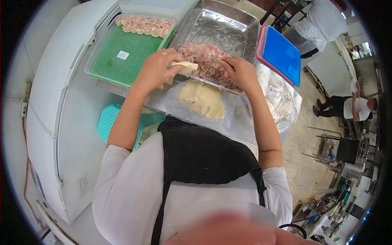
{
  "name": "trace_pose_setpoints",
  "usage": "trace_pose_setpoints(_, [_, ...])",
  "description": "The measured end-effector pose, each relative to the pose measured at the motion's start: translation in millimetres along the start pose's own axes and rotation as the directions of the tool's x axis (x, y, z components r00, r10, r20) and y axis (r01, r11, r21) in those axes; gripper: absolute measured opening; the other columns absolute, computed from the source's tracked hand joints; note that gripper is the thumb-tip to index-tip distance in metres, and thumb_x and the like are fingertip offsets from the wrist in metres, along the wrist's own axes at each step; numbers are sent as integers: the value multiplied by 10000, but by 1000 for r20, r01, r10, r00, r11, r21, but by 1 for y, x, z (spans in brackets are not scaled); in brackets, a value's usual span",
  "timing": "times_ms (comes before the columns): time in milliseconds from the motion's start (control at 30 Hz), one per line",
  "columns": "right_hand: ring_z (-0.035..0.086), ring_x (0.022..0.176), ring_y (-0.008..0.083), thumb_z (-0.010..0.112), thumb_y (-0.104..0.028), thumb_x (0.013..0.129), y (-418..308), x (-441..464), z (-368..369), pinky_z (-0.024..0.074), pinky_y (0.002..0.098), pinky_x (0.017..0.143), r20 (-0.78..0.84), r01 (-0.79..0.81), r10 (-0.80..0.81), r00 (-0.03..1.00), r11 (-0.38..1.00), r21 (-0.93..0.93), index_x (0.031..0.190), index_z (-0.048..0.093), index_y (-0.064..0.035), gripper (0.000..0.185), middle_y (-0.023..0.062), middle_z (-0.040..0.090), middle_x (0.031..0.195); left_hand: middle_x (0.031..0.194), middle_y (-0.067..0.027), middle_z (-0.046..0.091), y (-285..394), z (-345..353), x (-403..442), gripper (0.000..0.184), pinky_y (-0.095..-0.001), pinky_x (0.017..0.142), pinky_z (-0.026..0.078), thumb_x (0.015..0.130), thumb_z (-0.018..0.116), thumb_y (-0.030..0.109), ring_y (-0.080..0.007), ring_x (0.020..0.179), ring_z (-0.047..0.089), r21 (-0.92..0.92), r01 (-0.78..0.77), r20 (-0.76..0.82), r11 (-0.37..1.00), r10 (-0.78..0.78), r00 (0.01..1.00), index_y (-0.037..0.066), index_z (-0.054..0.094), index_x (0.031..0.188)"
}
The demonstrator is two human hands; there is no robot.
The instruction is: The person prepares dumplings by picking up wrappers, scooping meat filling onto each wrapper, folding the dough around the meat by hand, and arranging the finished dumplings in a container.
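My left hand (pixel 161 67) is closed on a pale dough wrapper (pixel 185 66), held at the near left edge of a metal tray (pixel 222 18). A mound of ground meat (pixel 206 61) lies in the near part of that tray. Bent over the mound's right side, my right hand (pixel 241 73) has its fingers and thumb drawn together at the meat; how much they hold is hidden. Just below the tray, a stack of square dough wrappers (pixel 202 100) rests on a plastic sheet.
Rows of filled dumplings (pixel 145 25) sit along the far end of a green-bottomed container (pixel 118 61). A blue lid (pixel 281 55) and a plastic bag (pixel 279 96) lie at the right. A turquoise perforated basket (pixel 109 124) is lower left. Two people stand farther off at the right.
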State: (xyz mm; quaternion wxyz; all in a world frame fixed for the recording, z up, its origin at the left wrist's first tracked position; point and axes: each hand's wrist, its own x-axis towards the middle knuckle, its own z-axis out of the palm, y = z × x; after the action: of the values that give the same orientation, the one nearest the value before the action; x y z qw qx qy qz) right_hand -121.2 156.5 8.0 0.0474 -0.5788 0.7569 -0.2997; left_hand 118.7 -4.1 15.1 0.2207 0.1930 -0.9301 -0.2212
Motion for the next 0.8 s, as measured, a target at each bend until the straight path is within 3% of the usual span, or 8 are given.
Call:
trace_pose_setpoints(167, [663,780,314,561,-320,870,-8,24,51,530,435,670,296,260,-118,948,825,-502,746,674,-52,316,167,658,796,1050,-125,618,-11,-18,7,255,-418,864,466,770,669,186,-321,1003,581,24,-133,-118,991,135,984,60,621,986])
trace_pose_setpoints(367, [653,723,338,536,-327,902,-25,12,88,519,412,651,383,96,53,922,929,-359,746,669,-20,369,188,657,731,1107,-148,609,-43,-9,14,260,-407,918,463,796,553,30,-327,1061,575,-91,-206,-185,974,186,965,36,574,1055])
trace_pose_setpoints(433, [639,685,327,532,-333,913,-15,7,76,504,396,643,389,-38,92,917,989,-145,763,665,-6,383,179,647,708,1157,-149,600,-50,3,18,330,-403,973,453,820,465,-31,-298,1127,557,-771,-42,-152,635,-120,981,12,551,1137])
trace_pose_setpoints(467, [625,648,315,528,-338,924,-9,5,69,489,379,634,405,-169,124,906,982,78,780,661,8,398,170,637,686,1157,-149,600,-50,6,19,330,-403,973,453,820,465,-31,-298,1127,557,-773,-49,-157,633,-117,981,12,551,1137])
trace_pose_setpoints(500, [625,648,315,528,-338,924,-9,2,61,489,379,634,403,-168,125,907,983,72,780,661,8,398,170,637,686,1170,-158,591,-47,8,19,340,-396,986,454,835,449,-37,-293,1132,555,-954,13,-93,300,-338,936,-7,539,1162])
trace_pose_setpoints(533, [610,645,292,536,-341,925,-9,-4,53,473,372,638,326,-213,149,934,962,169,802,659,14,395,164,630,685,1183,-167,583,-44,11,20,350,-389,1000,455,850,434,-43,-288,1136,554,-996,12,53,-83,-507,860,-26,527,1187])
trace_pose_setpoints(633, [597,669,252,547,-328,929,-18,-10,32,456,361,653,238,-340,279,930,900,273,857,663,13,367,157,622,704,1186,-191,572,-57,49,29,373,-374,988,473,859,420,-53,-307,1109,572,-891,28,327,-453,-599,731,-35,497,1224])
trace_pose_setpoints(800, [615,737,238,551,-296,933,-25,-10,25,465,349,696,22,-257,265,964,907,334,943,673,-2,318,167,639,783,1253,-193,527,-8,87,47,325,-424,1044,433,907,429,-35,-311,1148,546,-808,80,441,-583,-509,739,-84,450,1228])
